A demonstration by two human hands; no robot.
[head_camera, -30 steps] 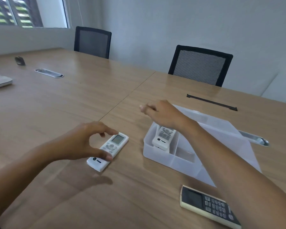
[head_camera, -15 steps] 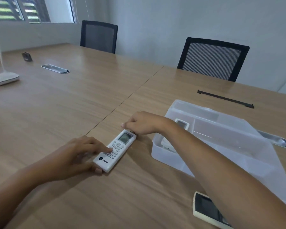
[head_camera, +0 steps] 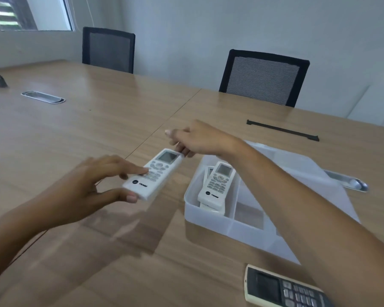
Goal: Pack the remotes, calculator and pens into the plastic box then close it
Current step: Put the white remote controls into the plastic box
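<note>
lifted off table: white remote (head_camera: 155, 173) | right hand (head_camera: 197, 140) pinches top end; left hand (head_camera: 93, 185) cradles bottom, fingers loose

Counted up on the table (head_camera: 80, 134): three white remotes, one held (head_camera: 152, 173) and two stacked (head_camera: 216, 185) in the one plastic box (head_camera: 208, 220), plus one calculator (head_camera: 282, 289), two chairs (head_camera: 264, 76) and two hands (head_camera: 200, 138).
</note>
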